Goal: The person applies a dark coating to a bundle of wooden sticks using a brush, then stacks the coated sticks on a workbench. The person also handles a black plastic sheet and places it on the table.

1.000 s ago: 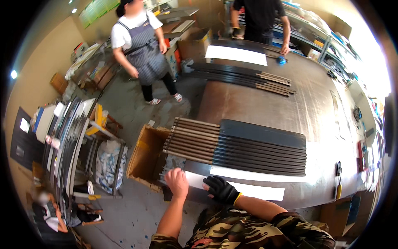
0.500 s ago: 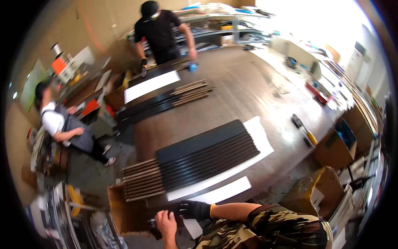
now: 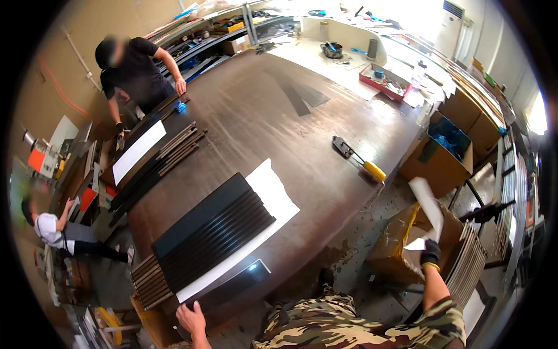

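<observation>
My right hand (image 3: 430, 253), in a black glove with a yellow cuff, reaches out over an open cardboard box (image 3: 383, 241) at the right. Its fingers are closed on a white strip of paper (image 3: 427, 200) that stands up blurred above the box. My left hand (image 3: 191, 319) is bare, its fingers spread at the near table edge, apparently holding nothing. Just beyond it lies a stack of black ribbed panels (image 3: 215, 232) with brown slats (image 3: 152, 283) at its left end, on a white sheet (image 3: 273, 192). Beside that, a glossy dark panel (image 3: 241, 280) reflects a light.
A yellow-handled tool (image 3: 360, 160) lies toward the right table edge (image 3: 343, 218). Another cardboard box (image 3: 439, 154) and metal strips (image 3: 471, 256) stand right. Across the table, a person in black (image 3: 136, 72) works beside more dark slats (image 3: 157, 168). Another person (image 3: 55, 227) stands left.
My right hand has swung from beside my left hand to the box at the right, carrying the white strip. My left hand has spread at the table edge. The view has turned right.
</observation>
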Available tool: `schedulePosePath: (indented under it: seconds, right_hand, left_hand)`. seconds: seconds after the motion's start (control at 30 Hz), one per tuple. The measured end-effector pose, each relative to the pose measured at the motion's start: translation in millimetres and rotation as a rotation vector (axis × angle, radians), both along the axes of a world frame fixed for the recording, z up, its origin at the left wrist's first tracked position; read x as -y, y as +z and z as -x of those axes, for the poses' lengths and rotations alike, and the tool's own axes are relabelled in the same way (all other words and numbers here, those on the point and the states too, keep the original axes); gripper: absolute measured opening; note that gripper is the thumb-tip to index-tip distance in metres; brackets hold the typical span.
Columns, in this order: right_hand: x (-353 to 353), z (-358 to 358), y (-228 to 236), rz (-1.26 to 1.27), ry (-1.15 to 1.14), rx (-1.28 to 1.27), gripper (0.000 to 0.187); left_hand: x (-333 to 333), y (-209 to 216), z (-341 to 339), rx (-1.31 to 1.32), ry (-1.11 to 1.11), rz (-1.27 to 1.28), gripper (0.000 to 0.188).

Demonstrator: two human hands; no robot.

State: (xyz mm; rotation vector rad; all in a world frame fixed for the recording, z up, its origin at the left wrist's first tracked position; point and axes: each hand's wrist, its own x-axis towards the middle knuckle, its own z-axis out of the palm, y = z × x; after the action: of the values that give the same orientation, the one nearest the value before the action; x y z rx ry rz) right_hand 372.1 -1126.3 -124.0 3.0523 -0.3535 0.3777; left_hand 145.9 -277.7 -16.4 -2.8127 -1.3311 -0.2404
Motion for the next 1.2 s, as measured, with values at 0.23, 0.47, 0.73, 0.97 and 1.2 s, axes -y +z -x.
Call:
schedulePosePath:
  seconds: [0.23,0.47,0.73,0.97,1.2]
  right_hand:
    - [56.4,-9.8,1.4,-0.801,-0.607,-0.008,0.038]
    - [-74.4,-56.7,34.5,-0.666,0.253,-0.229,0.032]
    - [-438.1,-33.8,158.9,-1.389,1.054,-0.519,0.036]
    - [-544.1,-14.9,203.1,-1.313,1.248,-0.752,0.012]
    - [-548.1,-22.9,243.8,-1.456,0.842,-0.988,0.01]
  left_hand:
    - [147.1,32.5,-116.0,-0.114,-0.685,0.206,0.093]
    - [182.1,0.9,-79.4,0.042,-0.803,0.044,0.051]
    - [187.6,56.2,-78.9,0.459,-0.734,0.109,0.014]
    - [179.2,99.4,-35.2,0.779,-0.357,0.306,0.049]
    - [84.3,21.6,14.3,1.663,0.075,2.149,0.042]
